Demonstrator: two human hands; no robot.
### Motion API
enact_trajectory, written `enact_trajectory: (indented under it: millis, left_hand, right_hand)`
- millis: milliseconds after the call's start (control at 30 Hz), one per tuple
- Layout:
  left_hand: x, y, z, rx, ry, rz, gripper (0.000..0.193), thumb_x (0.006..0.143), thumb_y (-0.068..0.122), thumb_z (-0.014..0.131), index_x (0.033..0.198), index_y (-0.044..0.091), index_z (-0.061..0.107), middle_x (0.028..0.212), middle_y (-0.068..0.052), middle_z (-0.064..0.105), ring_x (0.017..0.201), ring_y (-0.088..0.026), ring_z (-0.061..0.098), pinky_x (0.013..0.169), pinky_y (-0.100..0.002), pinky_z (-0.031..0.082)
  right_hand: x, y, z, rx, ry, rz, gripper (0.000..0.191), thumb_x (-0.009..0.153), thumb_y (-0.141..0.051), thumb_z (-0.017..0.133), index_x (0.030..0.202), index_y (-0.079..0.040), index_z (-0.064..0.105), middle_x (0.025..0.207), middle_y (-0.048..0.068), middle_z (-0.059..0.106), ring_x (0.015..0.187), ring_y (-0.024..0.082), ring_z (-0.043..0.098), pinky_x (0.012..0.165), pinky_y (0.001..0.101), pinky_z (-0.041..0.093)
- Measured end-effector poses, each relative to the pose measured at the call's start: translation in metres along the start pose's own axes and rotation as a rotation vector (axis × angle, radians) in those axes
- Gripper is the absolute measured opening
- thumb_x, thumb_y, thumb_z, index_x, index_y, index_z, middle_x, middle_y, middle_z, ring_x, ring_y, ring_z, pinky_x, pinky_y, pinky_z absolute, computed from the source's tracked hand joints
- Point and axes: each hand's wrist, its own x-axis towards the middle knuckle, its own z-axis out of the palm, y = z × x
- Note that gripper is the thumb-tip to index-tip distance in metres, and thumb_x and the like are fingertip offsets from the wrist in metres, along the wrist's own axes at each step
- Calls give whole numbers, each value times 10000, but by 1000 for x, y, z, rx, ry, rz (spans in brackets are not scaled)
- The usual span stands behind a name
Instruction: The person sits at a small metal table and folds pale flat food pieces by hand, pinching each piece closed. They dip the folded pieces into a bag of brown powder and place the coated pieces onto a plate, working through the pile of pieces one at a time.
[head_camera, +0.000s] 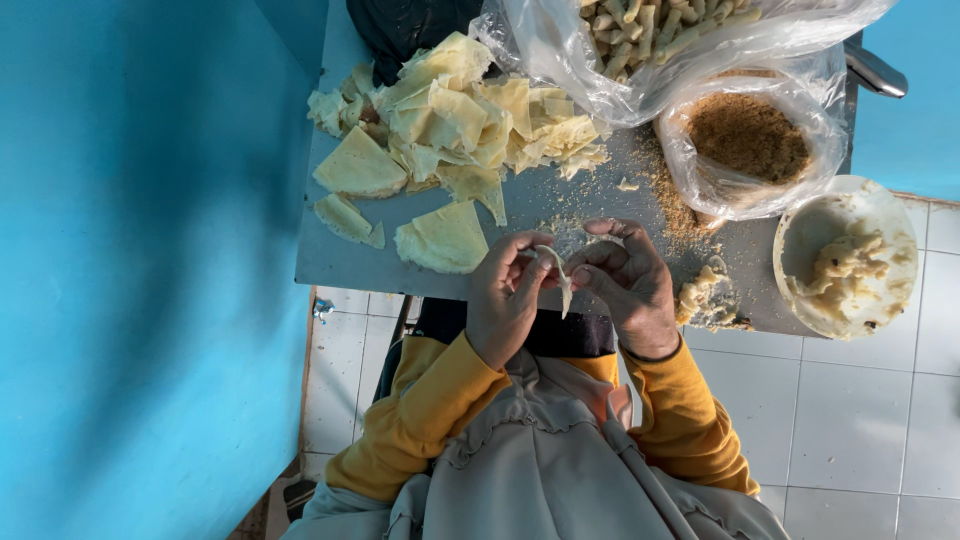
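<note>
Mustard-yellow long sleeves (430, 410) w/ grey ruffled cloth (540, 470) over chest.

Bare tabletop (560, 205) lies just ahead of the hands; pastry sheets (440, 120) crowd left, crumb bag (750, 140) right.

Two hands meet at the near edge of the grey metal table (330, 262). The left hand (507, 297) and right hand (632, 285) pinch a thin pale dough strip (560, 274) between them. Folded yellow dough sheets (450, 110) lie piled by the table's far left corner.
</note>
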Motion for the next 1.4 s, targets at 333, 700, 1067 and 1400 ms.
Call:
enact_trajectory:
  millis: [333, 700, 1067, 1400]
  left_hand:
    - [-12, -4, 6, -92, -77, -22, 310, 1000, 2, 649, 1257, 0, 477, 1084, -82, 644, 1019, -135, 666, 932, -288, 564]
    - [-11, -34, 8, -171, 19, 15, 158, 1071, -13, 520, 1211, 46, 477, 1086, -32, 534, 954, -78, 549, 897, -245, 504]
    - [-15, -42, 8, -156, 41, 31, 160, 1079, -40, 493, 1222, 33, 499, 1079, -33, 533, 956, -76, 508, 877, -227, 471]
    - [-21, -28, 4, 212, 5, 86, 254, 1004, -40, 587, 1236, 26, 509, 1061, -42, 600, 918, -81, 613, 817, -234, 551]
  right_hand:
    - [-3, 0, 6, -61, 111, -77, 434, 943, 130, 629, 1330, -4, 485, 1019, 118, 701, 957, 154, 692, 875, 293, 591]
    - [-1, 8, -6, 178, 61, 14, 398, 1006, 38, 619, 1386, 28, 503, 1071, 88, 617, 940, 131, 595, 822, 257, 483]
    - [-7, 11, 7, -14, 59, -15, 476, 964, 73, 633, 1409, 22, 473, 1063, 102, 647, 977, 137, 635, 874, 269, 551]
    - [-17, 15, 21, -368, 158, -147, 469, 932, 107, 640, 1360, 9, 472, 1044, 109, 692, 939, 134, 695, 846, 261, 590]
